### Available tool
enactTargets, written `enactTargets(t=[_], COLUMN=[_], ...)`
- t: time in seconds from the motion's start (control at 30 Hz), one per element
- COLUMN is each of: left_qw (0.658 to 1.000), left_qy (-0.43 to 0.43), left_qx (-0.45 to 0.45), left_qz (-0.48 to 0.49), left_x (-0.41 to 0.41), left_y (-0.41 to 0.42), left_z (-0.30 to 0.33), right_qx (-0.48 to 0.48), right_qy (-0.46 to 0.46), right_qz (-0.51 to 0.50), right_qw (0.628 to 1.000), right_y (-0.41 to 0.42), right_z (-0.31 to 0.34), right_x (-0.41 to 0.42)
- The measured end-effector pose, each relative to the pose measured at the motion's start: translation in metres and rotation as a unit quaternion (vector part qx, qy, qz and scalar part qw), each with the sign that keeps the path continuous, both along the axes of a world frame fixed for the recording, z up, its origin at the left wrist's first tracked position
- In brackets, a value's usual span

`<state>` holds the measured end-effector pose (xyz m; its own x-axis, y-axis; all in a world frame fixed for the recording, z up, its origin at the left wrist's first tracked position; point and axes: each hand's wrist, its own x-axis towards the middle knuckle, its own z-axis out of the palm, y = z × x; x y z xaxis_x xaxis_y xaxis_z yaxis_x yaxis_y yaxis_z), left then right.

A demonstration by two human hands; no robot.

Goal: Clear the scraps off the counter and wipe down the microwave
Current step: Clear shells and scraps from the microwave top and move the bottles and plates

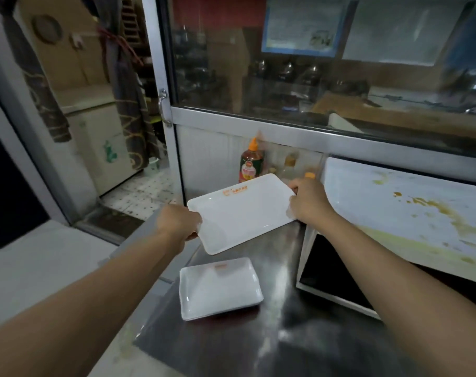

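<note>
I hold a large white rectangular plate with an orange logo above the steel counter. My left hand grips its left short edge and my right hand grips its right edge. The plate looks clean. The microwave stands at the right, its white top smeared with yellow-brown stains and its dark door facing me. A short stack of smaller white rectangular plates lies on the counter below the held plate.
A red sauce bottle with an orange cap and other bottles stand against the wall behind the plate. A glass partition runs above them. A doorway with a tiled floor opens at the left.
</note>
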<state>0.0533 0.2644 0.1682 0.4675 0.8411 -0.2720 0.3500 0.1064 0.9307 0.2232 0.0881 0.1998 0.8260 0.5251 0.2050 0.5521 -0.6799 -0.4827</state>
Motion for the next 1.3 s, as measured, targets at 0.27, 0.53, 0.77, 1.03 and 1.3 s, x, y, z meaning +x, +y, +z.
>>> enactTargets(t=[0.27,0.53,0.77,1.03,1.3], left_qw=[0.996,0.992,0.98,0.973,0.962], left_qy=[0.064,0.107,0.179,0.203,0.24], left_qx=[-0.002,-0.004,0.04,0.083,0.121], left_qz=[-0.056,-0.072,-0.078,-0.069,-0.057], left_x=[-0.045,-0.053,-0.046,-0.044,-0.038], left_y=[0.039,0.053,0.048,0.042,0.043], left_z=[-0.067,-0.136,-0.185,-0.213,-0.215], right_qx=[-0.039,-0.044,-0.06,-0.09,-0.119], right_qy=[0.079,0.142,0.188,0.183,0.158], right_qz=[-0.059,-0.11,-0.105,-0.074,-0.056], right_qw=[0.994,0.983,0.975,0.976,0.979], right_y=[0.033,0.041,0.036,0.037,0.038], right_z=[-0.085,-0.159,-0.211,-0.24,-0.246], right_x=[-0.05,-0.063,-0.055,-0.045,-0.034])
